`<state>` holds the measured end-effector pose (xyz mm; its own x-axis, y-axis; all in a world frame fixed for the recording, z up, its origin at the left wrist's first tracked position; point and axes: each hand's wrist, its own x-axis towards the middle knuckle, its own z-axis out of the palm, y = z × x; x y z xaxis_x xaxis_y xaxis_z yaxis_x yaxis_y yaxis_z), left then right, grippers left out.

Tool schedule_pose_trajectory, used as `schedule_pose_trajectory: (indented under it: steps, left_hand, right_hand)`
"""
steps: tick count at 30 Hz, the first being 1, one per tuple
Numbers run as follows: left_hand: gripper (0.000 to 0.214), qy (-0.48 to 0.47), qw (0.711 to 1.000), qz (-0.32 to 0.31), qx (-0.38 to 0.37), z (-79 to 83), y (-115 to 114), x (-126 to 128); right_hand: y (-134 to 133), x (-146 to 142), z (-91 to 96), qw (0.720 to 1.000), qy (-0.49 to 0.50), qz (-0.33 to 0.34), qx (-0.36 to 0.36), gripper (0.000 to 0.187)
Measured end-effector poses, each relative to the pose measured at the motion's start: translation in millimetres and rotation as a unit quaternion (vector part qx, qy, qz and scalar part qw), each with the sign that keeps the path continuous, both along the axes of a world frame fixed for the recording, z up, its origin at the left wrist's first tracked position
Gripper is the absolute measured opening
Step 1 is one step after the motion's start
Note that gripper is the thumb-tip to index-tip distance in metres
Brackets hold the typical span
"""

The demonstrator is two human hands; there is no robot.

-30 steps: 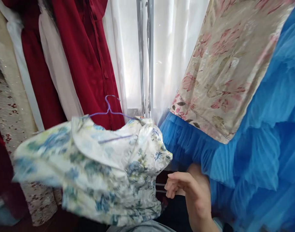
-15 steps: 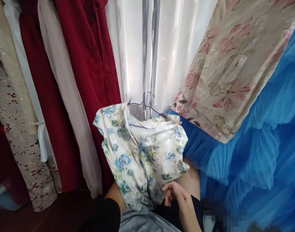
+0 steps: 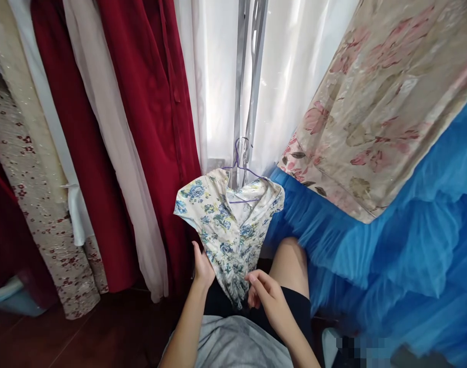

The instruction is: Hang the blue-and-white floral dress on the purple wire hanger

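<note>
A small white dress with blue flowers [image 3: 228, 225] hangs on a thin purple wire hanger [image 3: 239, 163] in front of me, its skirt bunched together low down. My left hand [image 3: 202, 268] grips the gathered fabric from the left side, thumb up along the cloth. My right hand [image 3: 264, 290] pinches the lower end of the bunched skirt from the right, fingers curled. My bare knee [image 3: 290, 260] shows just behind the right hand.
Dark red gowns [image 3: 149, 102], a pale sheer gown [image 3: 111, 143] and a speckled beige one [image 3: 30, 168] hang at the left. A metal rack pole [image 3: 241, 87] stands before a white curtain. Floral beige fabric [image 3: 382, 102] and blue tulle [image 3: 390, 255] fill the right. Dark wood floor lies below.
The flowered dress swung from the left to hang centred and farther from me, now gathered narrow. My left hand came into view gripping it; my right hand closed on its lower end.
</note>
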<state>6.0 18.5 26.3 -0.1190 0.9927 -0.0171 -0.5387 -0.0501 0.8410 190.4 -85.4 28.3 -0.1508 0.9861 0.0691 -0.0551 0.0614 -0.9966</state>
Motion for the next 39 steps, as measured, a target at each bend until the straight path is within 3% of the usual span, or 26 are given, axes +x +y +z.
schedule_pose_trajectory:
  steps: [3,5,9,12,15,18,20,22,24,27,29,34,39]
  left_hand:
    - [0.06,0.043,0.997,0.038,0.043,-10.2,-2.9,6.1]
    - [0.066,0.071,0.996,0.022,0.054,-17.0,-6.0,14.9]
    - [0.057,0.072,0.997,-0.011,0.024,-26.4,-10.8,27.6]
    - [0.052,0.095,0.995,-0.002,0.031,-31.5,-6.6,19.2]
    - [0.041,0.171,0.979,0.107,0.002,-38.7,0.0,1.0]
    - [0.051,0.274,0.921,0.274,0.029,-42.3,-4.2,-5.1]
    - [0.055,0.329,0.88,0.328,0.099,-38.2,-14.6,4.4]
    - [0.048,0.358,0.865,0.305,0.174,-28.9,-26.4,21.7]
    - [0.034,0.362,0.875,0.234,0.22,-18.2,-34.6,40.1]
    - [0.009,0.375,0.894,0.103,0.223,-9.4,-39.0,58.8]
    - [0.007,0.378,0.898,0.039,0.223,-9.6,-40.6,63.8]
    - [0.011,0.357,0.903,0.035,0.238,-12.7,-47.2,61.3]
    - [0.012,0.405,0.874,0.047,0.264,-6.2,-44.6,50.9]
  right_hand:
    - [30.1,-6.5,0.0,1.0,-0.011,-0.025,-0.001,0.044]
    - [58.0,-7.7,7.6,0.997,-0.022,-0.075,0.014,0.049]
    - [106.9,-9.4,31.5,0.99,-0.07,-0.105,0.065,0.039]
    - [116.1,-9.5,37.7,0.99,-0.066,-0.097,0.079,0.038]
    - [104.6,-3.3,32.9,0.991,-0.027,-0.118,0.059,0.037]
    - [88.8,6.4,32.7,0.992,-0.01,-0.118,0.035,0.036]
    - [80.4,9.8,38.4,0.993,-0.014,-0.113,0.032,0.033]
    - [74.0,8.1,45.4,0.993,-0.025,-0.107,0.037,0.031]
    - [69.0,1.8,50.2,0.994,-0.035,-0.09,0.042,0.031]
    - [63.3,-9.3,51.8,0.997,-0.028,-0.061,0.033,0.03]
    - [60.7,-13.9,52.0,0.999,-0.007,-0.048,0.019,0.032]
    - [55.2,-15.2,58.4,0.999,0.028,-0.03,-0.002,0.037]
    - [53.2,-19.3,66.3,0.997,0.069,-0.04,-0.018,0.033]
